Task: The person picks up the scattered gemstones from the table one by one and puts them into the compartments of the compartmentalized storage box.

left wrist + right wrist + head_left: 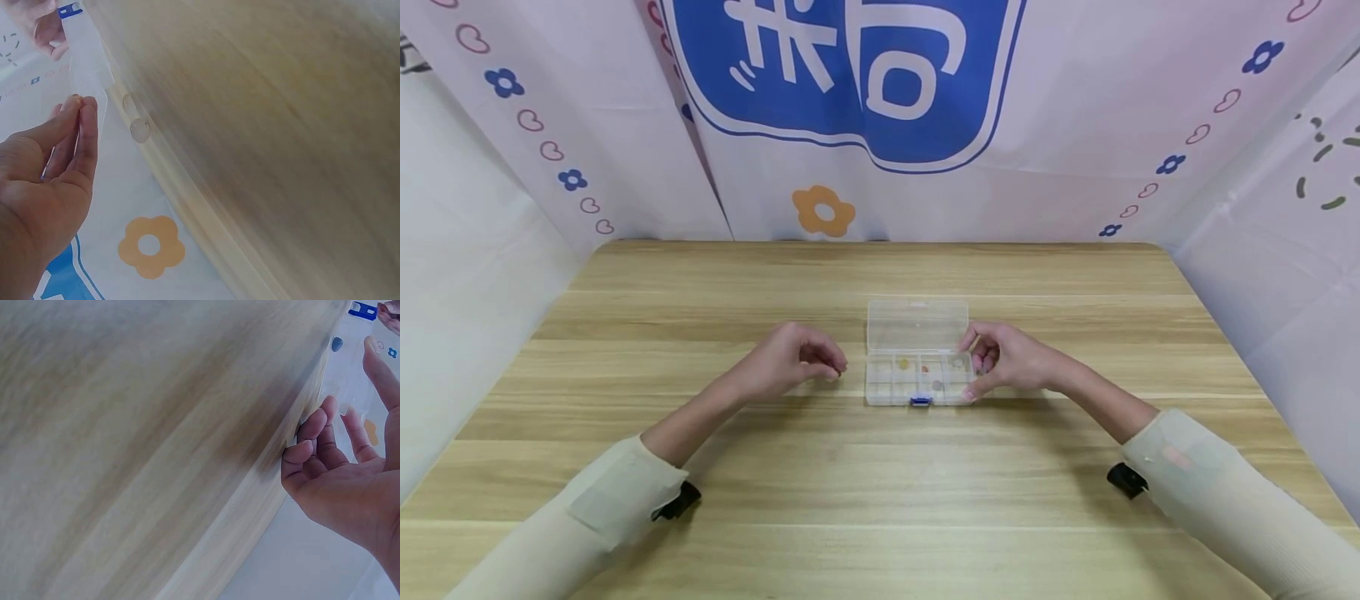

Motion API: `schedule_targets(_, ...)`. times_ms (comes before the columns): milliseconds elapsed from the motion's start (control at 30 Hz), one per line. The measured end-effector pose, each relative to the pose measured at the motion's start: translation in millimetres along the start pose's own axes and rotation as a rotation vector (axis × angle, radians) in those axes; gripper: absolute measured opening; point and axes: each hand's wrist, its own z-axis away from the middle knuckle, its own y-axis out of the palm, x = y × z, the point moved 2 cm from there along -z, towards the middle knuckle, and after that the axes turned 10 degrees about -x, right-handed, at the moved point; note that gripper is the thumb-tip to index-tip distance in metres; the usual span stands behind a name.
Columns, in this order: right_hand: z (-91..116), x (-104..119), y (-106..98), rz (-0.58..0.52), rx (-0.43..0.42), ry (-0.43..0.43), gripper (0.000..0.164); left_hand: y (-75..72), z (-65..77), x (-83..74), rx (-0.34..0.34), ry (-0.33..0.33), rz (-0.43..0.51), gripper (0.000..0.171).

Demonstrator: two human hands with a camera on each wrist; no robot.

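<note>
A clear plastic compartment box (880,392) lies on the table, its lid (917,325) folded back and a blue latch (921,401) at its front. Separate compartments hold small pieces: a yellow one (903,364), a reddish one (925,369), a grey one (937,386) and a pale one (957,363). My right hand (1011,358) grips the box's right end, thumb at the front corner and a finger at the back. Left of the box, apart from it, my left hand (793,358) pinches a tiny brownish piece (77,97) between its fingertips, mostly hidden.
Two clear round pieces (140,130) show near the table edge in the left wrist view; I cannot make them out in the head view. The wooden table (850,500) ends at a printed cloth (1075,125) behind. Black wrist devices (677,502) sit under both sleeves.
</note>
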Motion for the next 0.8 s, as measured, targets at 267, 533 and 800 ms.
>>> schedule_targets(267,-0.6,-0.6,-0.5,0.008,-0.001,0.003,0.053,1.1,-2.0,-4.5,-0.024,0.004,0.007,0.008)
schedule_targets(533,-0.8,-1.6,-0.6,0.008,0.002,-0.002,0.052,3.7,-4.3,-7.8,-0.033,-0.013,0.075,0.012)
schedule_targets(800,-0.5,-1.5,-0.6,0.008,0.001,0.0,0.053,6.3,-8.7,-10.5,-0.05,0.012,0.05,0.023)
